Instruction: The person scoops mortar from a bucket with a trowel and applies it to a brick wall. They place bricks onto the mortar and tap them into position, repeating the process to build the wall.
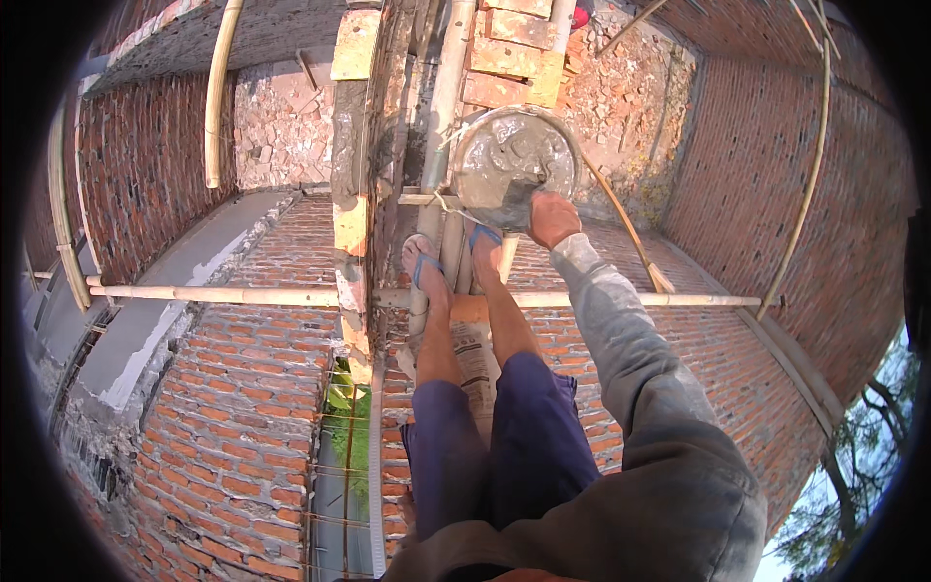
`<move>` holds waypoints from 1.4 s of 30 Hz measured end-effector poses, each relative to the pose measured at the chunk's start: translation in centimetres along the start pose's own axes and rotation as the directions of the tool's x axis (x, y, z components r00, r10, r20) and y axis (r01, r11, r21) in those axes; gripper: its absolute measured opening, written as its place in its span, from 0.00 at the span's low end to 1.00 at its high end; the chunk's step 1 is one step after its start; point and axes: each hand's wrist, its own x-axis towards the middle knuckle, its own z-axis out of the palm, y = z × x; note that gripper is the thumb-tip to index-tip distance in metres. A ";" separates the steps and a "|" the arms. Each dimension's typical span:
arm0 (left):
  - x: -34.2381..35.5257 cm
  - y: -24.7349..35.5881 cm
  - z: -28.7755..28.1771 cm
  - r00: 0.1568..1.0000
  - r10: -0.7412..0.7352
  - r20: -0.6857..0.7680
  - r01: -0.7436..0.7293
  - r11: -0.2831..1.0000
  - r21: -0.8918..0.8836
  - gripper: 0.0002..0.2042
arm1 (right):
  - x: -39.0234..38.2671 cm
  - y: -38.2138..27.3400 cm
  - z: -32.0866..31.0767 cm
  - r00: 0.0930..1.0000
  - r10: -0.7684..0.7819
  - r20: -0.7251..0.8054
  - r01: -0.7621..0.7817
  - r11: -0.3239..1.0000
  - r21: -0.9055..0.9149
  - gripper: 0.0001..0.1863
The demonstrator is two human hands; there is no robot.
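Along the left, a narrow brick wall top (pixel 351 228) runs away from us, grey mortar on part of it; our left hand is out of view. To its right our left foot (pixel 423 260) and right foot (pixel 485 244) stand on poles (pixel 448 82). Just beyond them sits the round bucket (pixel 576 147), near the far bricks (pixel 509 58) and well filled with wet mortar (pixel 514 144). We judge it heavy and liable to slop; the mortar should be soft, sticky and slippery. We would lift by opposite sides of the rim, keeping it level, and trust the thin cord (pixel 443 201) less. At its near right edge is our right hand (pixel 555 219); we cannot tell what its fingers hold. Farther right, a slanting stick (pixel 621 215) stands apart.
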 end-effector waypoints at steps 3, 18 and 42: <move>10.3 12.8 3.3 0.961 0.246 -0.123 -0.260 0.958 -0.121 0.18 | -6.3 0.6 -2.1 0.982 -0.159 -0.107 0.142 0.978 -0.151 0.05; 33.0 33.6 13.9 0.706 0.336 -0.624 -0.492 0.866 -0.090 0.17 | 6.9 2.3 -10.6 0.968 -0.226 -0.113 0.191 0.948 -0.256 0.08; 36.7 30.0 15.1 0.714 0.363 -0.599 -0.431 0.902 0.033 0.24 | -3.9 10.7 -1.0 0.999 -0.007 -0.045 0.014 0.984 0.178 0.21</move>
